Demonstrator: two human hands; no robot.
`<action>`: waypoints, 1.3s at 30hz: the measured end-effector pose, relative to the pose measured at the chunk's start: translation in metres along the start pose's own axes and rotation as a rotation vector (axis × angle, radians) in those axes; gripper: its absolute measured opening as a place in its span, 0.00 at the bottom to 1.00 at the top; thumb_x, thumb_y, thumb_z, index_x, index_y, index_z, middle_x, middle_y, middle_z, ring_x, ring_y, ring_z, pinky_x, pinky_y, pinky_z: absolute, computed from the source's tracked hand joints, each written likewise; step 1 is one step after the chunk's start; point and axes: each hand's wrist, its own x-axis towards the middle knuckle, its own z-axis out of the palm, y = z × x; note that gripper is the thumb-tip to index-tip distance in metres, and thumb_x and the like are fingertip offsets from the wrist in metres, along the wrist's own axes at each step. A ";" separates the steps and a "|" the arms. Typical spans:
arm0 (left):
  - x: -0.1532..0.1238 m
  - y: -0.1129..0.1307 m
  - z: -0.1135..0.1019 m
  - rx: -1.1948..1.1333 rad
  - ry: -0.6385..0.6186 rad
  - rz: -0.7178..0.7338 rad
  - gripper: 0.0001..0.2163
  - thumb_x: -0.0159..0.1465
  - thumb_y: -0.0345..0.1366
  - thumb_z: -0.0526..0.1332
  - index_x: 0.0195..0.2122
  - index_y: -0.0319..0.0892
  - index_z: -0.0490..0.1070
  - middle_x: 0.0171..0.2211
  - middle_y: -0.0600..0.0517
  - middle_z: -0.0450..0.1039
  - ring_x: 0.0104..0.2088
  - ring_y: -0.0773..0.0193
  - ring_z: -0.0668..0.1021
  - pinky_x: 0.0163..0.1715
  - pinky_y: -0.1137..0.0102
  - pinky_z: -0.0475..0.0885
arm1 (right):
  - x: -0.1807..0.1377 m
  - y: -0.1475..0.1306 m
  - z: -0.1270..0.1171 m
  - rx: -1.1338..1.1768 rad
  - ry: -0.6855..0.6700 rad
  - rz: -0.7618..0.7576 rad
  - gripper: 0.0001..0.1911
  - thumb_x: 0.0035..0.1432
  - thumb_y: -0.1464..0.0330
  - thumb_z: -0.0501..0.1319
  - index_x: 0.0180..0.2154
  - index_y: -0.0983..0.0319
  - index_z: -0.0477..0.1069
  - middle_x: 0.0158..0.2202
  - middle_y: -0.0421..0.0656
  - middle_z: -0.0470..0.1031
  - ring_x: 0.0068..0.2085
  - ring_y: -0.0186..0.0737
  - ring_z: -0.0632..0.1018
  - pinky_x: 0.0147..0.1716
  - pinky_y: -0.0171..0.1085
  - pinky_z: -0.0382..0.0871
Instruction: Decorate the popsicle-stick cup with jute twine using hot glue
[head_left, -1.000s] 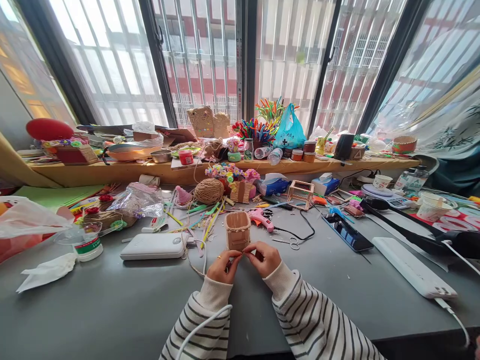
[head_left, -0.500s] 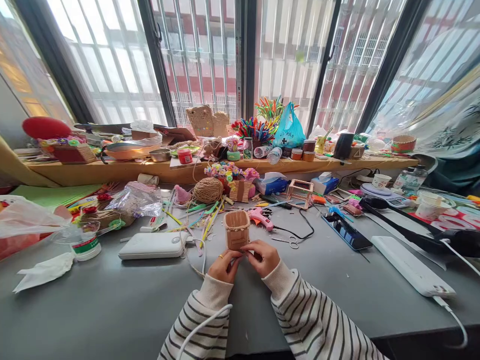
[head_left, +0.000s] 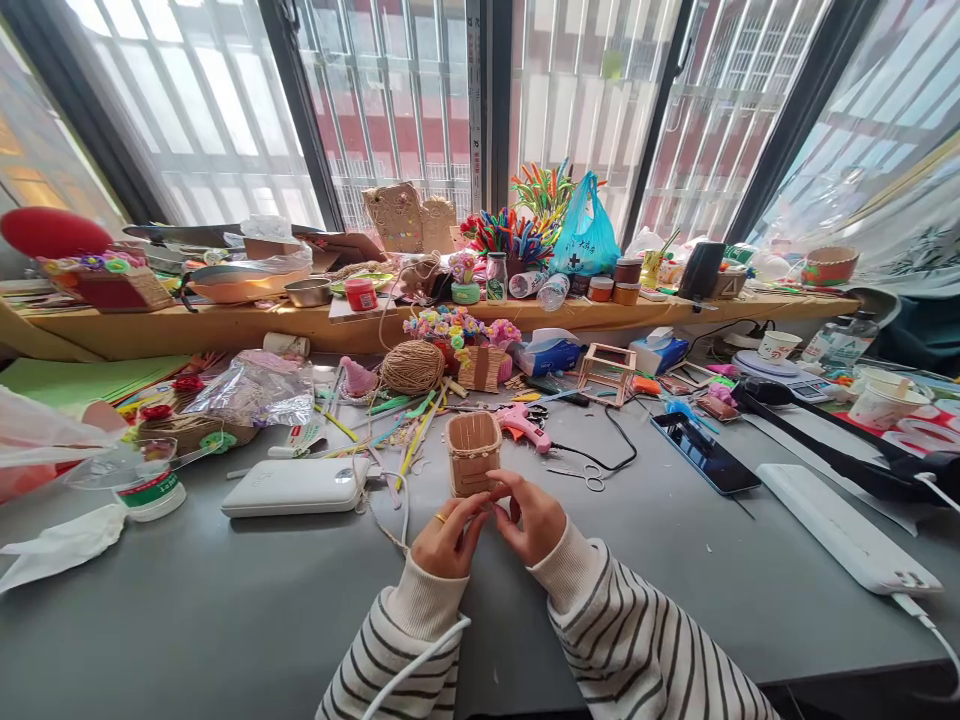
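A small wooden-slat basket point(head_left: 472, 470) with a beaded-looking band near its rim stands upright on the grey table, just beyond my hands. My left hand point(head_left: 448, 535) is closed in a pinch, a ring on one finger. Close beside it, my right hand point(head_left: 529, 515) also pinches, its fingertips nearly meeting the left ones in front of the basket's base. Whatever lies between the fingertips is too small to make out. A pink glue gun point(head_left: 523, 425) rests behind the basket to the right, with small scissors point(head_left: 589, 475) nearby.
A white power bank point(head_left: 296, 487) lies left of my hands, its cable trailing towards me. To the right are a phone point(head_left: 705, 453) and another white device point(head_left: 844, 525). A twine ball point(head_left: 412, 367) and coloured strips lie behind. A cluttered ledge point(head_left: 315, 330) runs below the window.
The fingers of both hands have shifted slightly, the right index finger lifting a little. The basket stays on the table, and the camera view has tilted and moved slightly.
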 end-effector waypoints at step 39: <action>0.010 0.002 -0.002 -0.201 0.010 -0.356 0.10 0.58 0.41 0.57 0.28 0.41 0.73 0.16 0.57 0.66 0.15 0.73 0.64 0.15 0.76 0.59 | 0.005 0.002 0.004 0.325 0.056 0.369 0.10 0.51 0.64 0.57 0.30 0.63 0.74 0.26 0.42 0.75 0.20 0.27 0.66 0.20 0.29 0.61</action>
